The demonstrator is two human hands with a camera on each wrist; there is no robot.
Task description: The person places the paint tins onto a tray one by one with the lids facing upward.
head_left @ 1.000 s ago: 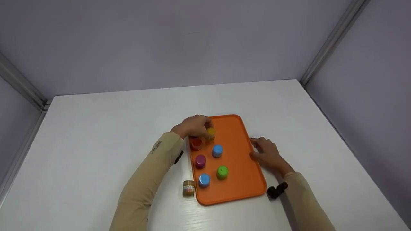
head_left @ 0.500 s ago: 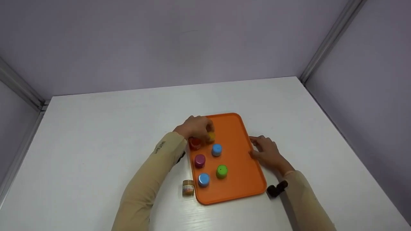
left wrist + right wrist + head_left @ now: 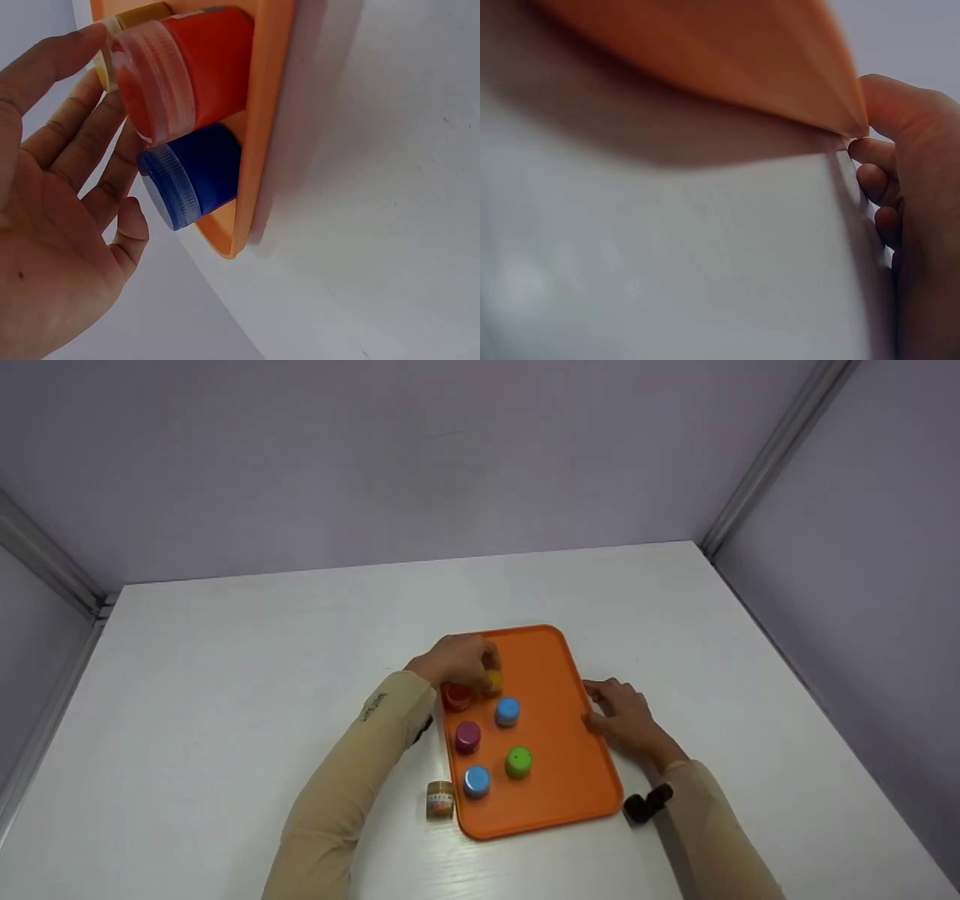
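the left hand (image 3: 454,658) reached over the far left part of the orange tray (image 3: 559,660), its fingers relaxed and slightly spread around the yellow-capped jar (image 3: 493,681) and just over the red-capped jar (image 3: 457,695); whether they actually pinched the yellow one, i could not tell. in the left wrist view the fingertips (image 3: 90,37) lay at the red jar's lid. the right hand (image 3: 622,716) held the tray's right rim, thumb on the edge and fingers curled beneath. on the tray stood two blue-capped jars (image 3: 507,711), a purple one (image 3: 467,735) and a green one (image 3: 518,761). a small labelled jar (image 3: 440,799) stood on the white table (image 3: 225,675) just beside the tray's near left edge.
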